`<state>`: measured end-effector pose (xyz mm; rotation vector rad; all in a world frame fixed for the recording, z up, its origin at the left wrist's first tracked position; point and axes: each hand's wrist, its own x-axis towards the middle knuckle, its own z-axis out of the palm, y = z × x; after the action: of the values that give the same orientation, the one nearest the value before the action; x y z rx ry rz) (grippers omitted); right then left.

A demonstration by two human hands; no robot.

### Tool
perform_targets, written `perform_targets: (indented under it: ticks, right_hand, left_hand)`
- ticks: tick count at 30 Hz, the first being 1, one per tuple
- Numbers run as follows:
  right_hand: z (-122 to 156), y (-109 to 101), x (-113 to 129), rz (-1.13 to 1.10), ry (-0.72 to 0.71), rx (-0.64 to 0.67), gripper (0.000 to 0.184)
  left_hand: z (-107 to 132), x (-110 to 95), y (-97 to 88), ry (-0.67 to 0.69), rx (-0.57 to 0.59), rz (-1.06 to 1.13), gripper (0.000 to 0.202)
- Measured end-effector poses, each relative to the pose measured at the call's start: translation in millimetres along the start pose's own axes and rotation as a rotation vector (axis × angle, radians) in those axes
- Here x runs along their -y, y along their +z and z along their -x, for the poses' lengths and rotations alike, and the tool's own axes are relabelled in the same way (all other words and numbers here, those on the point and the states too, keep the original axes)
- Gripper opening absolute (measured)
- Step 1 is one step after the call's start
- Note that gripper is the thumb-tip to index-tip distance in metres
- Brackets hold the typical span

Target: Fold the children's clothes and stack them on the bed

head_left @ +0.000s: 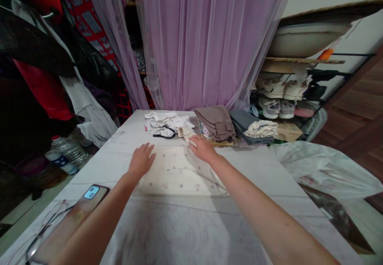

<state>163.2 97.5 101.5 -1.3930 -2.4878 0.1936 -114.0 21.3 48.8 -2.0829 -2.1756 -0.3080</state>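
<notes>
A cream cloth with small pink dots (pixel 179 173) lies flat on the white-covered table (pixel 167 225). My left hand (pixel 141 159) rests palm down on the cloth's left part, fingers stretched out. My right hand (pixel 202 147) sits at the cloth's far right corner, its fingers closed on a small cream fold of fabric (pixel 188 134). Just beyond lies a heap of white garments (pixel 166 124).
Folded brown (pixel 217 122) and grey clothes (pixel 248 123) lie at the table's far edge under a purple curtain (pixel 203 37). A phone (pixel 91 193) and glasses (pixel 44 233) lie at front left. Shoes fill a rack (pixel 281 97) on the right; bottles (pixel 67 153) stand at left.
</notes>
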Motion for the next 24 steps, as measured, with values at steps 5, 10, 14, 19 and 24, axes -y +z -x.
perform_targets:
  ticks: [5, 10, 14, 19, 24]
  right_hand:
    - [-71, 9, -7, 0.051, 0.067, -0.007, 0.068]
    - [-107, 25, -18, 0.164, 0.045, 0.054, 0.059]
    - [-113, 27, -23, 0.225, 0.022, 0.078, 0.029]
    - [-80, -3, -12, 0.269, 0.031, 0.058, 0.027]
    - [-1, -34, 23, 0.250, -0.143, 0.053, 0.019]
  left_hand:
    - [-31, 36, 11.8, -0.057, 0.138, 0.089, 0.055]
    - [-50, 48, 9.2, 0.077, 0.219, 0.089, 0.047]
    - [-58, 49, -0.5, 0.134, 0.242, 0.078, 0.030]
    - [-49, 45, -15.8, 0.143, 0.228, 0.116, 0.022]
    - [-22, 41, -21.8, 0.160, 0.215, 0.132, 0.028]
